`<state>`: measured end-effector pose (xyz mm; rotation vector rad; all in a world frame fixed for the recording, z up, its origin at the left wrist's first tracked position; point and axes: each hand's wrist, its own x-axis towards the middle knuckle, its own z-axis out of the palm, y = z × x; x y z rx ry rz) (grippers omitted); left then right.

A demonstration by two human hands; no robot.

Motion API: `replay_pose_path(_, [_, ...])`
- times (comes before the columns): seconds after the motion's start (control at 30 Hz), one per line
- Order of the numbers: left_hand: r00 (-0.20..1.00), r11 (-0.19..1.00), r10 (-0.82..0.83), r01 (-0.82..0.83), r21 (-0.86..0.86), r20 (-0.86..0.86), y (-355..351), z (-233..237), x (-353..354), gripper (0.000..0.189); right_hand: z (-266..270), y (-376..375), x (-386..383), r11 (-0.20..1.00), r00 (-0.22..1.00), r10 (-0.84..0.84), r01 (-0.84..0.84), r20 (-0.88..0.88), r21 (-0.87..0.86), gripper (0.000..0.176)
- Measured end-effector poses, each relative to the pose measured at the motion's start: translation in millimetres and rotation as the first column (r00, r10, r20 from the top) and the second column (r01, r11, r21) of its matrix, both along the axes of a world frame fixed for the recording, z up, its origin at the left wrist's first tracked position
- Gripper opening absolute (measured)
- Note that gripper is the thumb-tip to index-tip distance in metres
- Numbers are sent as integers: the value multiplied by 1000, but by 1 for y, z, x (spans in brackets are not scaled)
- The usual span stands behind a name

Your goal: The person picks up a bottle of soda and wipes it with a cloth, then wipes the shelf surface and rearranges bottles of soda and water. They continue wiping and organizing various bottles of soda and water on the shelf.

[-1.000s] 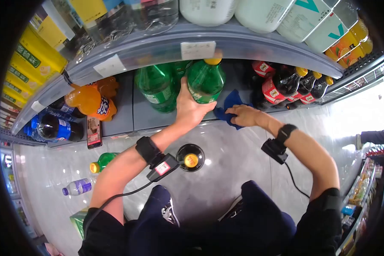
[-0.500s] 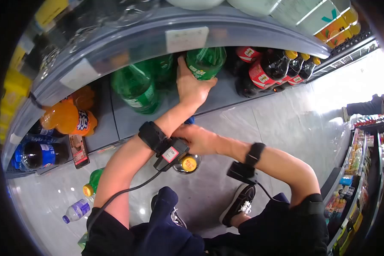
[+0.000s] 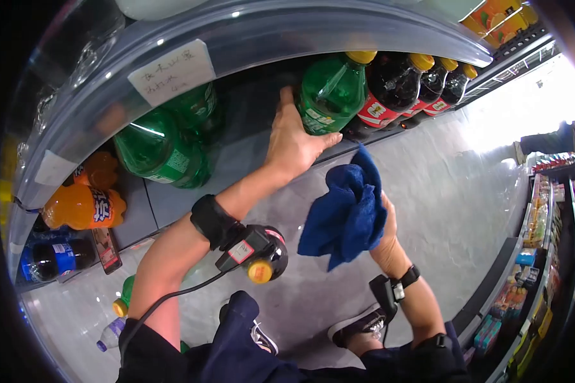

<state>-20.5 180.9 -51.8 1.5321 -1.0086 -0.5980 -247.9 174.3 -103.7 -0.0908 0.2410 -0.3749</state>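
My left hand (image 3: 295,142) is wrapped round the lower side of a green soda bottle (image 3: 332,96) with a yellow cap, thumb in front. The bottle stands on the grey lower shelf (image 3: 239,159), beside dark cola bottles (image 3: 393,89) with red labels. In my right hand (image 3: 388,233) is a crumpled blue cloth (image 3: 345,210), held in front of the shelf edge. More green bottles (image 3: 160,150) stand to the left, partly behind the clear shelf front. A dark cola bottle (image 3: 275,252) with an orange-yellow cap stands on the floor under my left forearm.
Orange soda bottles (image 3: 86,205) and a dark bottle with a blue label (image 3: 61,256) fill the shelf's left end, near a phone (image 3: 107,251). A curved clear shelf front (image 3: 262,51) overhangs my left hand. Other bottles lie on the floor at left; stocked shelves (image 3: 524,274) stand at right.
My left hand has moved the green bottle rightward, next to the colas. My right hand has drawn away from under my left forearm, bringing the blue cloth into full view.
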Motion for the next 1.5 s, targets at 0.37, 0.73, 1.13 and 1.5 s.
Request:
replay_pose_path(0.37, [957, 996, 23, -46, 74, 290, 8, -1, -3, 83, -55, 26, 17, 991, 968, -120, 131, 222, -37, 69])
replay_pose_path(0.73, [972, 980, -6, 53, -193, 237, 6, 2, -4, 84, -42, 33, -21, 958, 969, -227, 239, 94, -158, 71])
replay_pose_path(1.13, [985, 980, 56, -24, -196, 161, 72, -2, 38, 79, 46, 36, -5, -171, 762, -535, -521, -365, -836, 28])
replay_pose_path(1.5, [868, 938, 122, -260, 230, 481, 134, 30, 25, 56, 37, 85, 26, -22, 840, -518, -206, -165, -978, 26])
